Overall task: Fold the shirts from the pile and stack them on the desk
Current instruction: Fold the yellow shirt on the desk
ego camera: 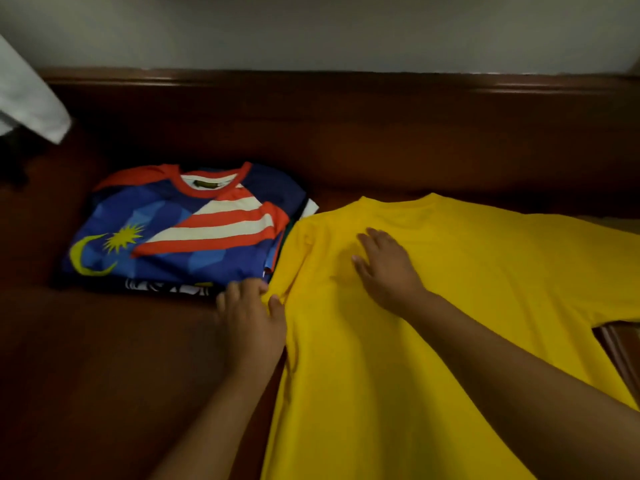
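A yellow shirt (433, 323) lay spread on the dark wooden worktop (104, 358), filling the 4 o'clock side, with a stack of folded shirts (180, 230) just beside it at 10 o'clock. The right hand (388, 268) pressed flat on the yellow cloth, fingers straight, while the left hand (249, 317) pinched its left edge.

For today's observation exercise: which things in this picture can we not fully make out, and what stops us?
- Yellow shirt, head view: right sleeve and hem cut off by the frame edges.
- Shirts under the flag shirt: covered by it, only edges show, so number unclear.
- Left hand fingertips: tucked under the yellow fabric.
- White cloth: cut off at the left edge.
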{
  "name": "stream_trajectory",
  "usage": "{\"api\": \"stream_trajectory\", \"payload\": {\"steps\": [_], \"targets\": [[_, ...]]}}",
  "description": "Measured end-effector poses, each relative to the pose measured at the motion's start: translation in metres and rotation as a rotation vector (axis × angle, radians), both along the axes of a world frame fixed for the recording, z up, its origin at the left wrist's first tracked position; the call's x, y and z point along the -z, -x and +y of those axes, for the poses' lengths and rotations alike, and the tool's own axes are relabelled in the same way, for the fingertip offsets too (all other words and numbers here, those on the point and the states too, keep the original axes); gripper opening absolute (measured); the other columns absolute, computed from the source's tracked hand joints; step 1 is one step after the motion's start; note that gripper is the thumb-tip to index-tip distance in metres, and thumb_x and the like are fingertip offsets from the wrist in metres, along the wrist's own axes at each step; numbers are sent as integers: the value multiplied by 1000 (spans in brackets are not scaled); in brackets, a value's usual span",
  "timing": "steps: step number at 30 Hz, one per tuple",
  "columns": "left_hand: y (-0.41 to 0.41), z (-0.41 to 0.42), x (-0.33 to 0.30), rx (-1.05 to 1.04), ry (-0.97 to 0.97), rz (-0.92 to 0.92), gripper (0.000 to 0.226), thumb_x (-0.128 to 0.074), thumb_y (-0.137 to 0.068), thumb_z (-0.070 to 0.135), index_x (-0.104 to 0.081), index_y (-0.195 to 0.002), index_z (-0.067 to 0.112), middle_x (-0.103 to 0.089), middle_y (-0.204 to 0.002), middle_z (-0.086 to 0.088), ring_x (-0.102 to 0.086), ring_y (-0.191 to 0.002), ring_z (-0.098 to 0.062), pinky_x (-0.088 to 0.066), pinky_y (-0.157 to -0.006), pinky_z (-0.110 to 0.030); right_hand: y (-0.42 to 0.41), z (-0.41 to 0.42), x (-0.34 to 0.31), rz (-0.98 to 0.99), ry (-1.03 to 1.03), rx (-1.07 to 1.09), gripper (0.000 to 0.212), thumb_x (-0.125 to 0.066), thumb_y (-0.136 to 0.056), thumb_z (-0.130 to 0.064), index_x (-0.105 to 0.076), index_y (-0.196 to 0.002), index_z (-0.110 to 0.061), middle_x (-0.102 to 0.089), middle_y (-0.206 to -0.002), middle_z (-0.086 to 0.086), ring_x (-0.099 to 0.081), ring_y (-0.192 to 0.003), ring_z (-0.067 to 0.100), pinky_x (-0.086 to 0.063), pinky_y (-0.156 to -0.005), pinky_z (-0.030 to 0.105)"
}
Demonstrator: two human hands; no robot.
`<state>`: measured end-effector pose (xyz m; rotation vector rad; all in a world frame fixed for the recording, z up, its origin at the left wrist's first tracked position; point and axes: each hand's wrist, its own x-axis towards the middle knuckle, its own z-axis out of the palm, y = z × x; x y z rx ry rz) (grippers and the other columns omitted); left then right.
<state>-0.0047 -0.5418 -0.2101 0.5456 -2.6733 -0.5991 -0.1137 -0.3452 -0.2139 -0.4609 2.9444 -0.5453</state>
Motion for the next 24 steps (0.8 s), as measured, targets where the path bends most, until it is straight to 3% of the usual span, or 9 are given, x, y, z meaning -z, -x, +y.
{"api": "stream_trajectory", "payload": {"steps": [4,6,11,14,17,20,24], "targets": [[-24,-3,14,-336,-366,-184,50,-69,-83,36,-49,-122,11,-45,-126,-19,-40,-120,-39,-37,-96,-48,28,-70,-17,21,83,-210,59,-55,-93,-19,-33,-147,-11,-30,-155,8,-22,-144,24,-19,-116,33],[-24,-6,21,-373,-384,-260,55,-68,-85,38,-49,-129,10,-45,-130,-20,-37,-123,-39,-32,-100,-45,40,-87,-19,12,57,-271,61,-59,-86,-13,-39,-144,-12,-41,-147,9,-31,-138,25,-27,-113,34],[-25,-12,8,-114,-325,-59,17,-63,-88,22,-64,-98,8,-56,-101,-11,-52,-99,-32,-40,-79,-38,53,-91,-18,99,-80,-295,31,-56,-93,-26,-60,-123,-22,-57,-120,7,-42,-118,27,-37,-95,37],[-17,-14,-27,17,-302,104,30,-49,-89,41,-54,-77,13,-51,-79,-2,-52,-76,-26,-36,-63,-34,65,-81,-26,123,-47,-278,23,-54,-95,-26,-64,-115,-18,-56,-116,8,-43,-114,27,-39,-93,38],[9,-25,-70,35,-270,178,36,-47,-98,37,-45,-68,17,-45,-59,0,-43,-55,-16,-31,-51,-27,79,-72,-43,117,145,-202,19,-53,-97,-24,-63,-110,-15,-54,-110,5,-45,-108,21,-41,-91,35],[55,-53,-92,-69,-247,194,37,-43,-101,33,-40,-68,15,-40,-60,0,-39,-57,-16,-24,-52,-31,88,-78,-57,61,260,-143,17,-51,-98,-24,-61,-109,-15,-51,-106,1,-43,-103,15,-37,-83,28],[96,-100,-67,-162,-210,96,36,-44,-101,31,-44,-73,7,-45,-70,-9,-52,-79,-37,-24,-62,-32,70,-79,-46,18,314,-21,28,-49,-99,-24,-55,-124,-14,-52,-122,8,-48,-114,22,-44,-94,35]]}}
